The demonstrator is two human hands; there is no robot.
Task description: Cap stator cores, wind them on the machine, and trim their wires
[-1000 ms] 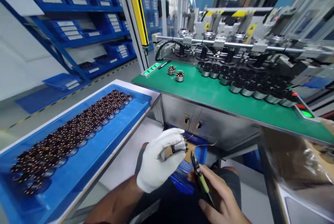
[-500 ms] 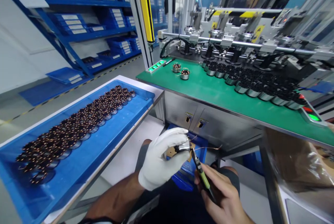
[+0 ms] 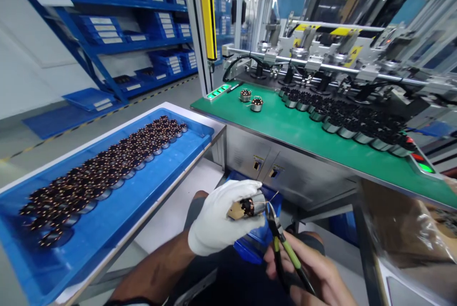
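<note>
My left hand (image 3: 214,218), in a white glove, grips a wound motor stator (image 3: 258,202) between thumb and fingers. The stator lies on its side, its silver ring facing right and dark, copper-wound parts towards the palm. Thin copper wire (image 3: 274,196) sticks out from its right end. My bare right hand (image 3: 317,265) is wrapped around cutting pliers (image 3: 292,252) with green and black handles. Their handles are spread apart, and the jaws are at the wire by the stator's right end. Whether the jaws touch the wire is hard to tell.
A blue tray (image 3: 171,165) of wound stators stands at the left. Two stators (image 3: 256,103) sit on the green bench top (image 3: 285,125), with rows of black-topped ones (image 3: 332,124) further right. A blue bin (image 3: 246,249) lies below my hands. Machine fixtures (image 3: 323,77) line the bench's back.
The plier handles have spread apart. The long copper wire that reached out to the right no longer shows. The stator has turned slightly in my left hand, and the view has shifted a little.
</note>
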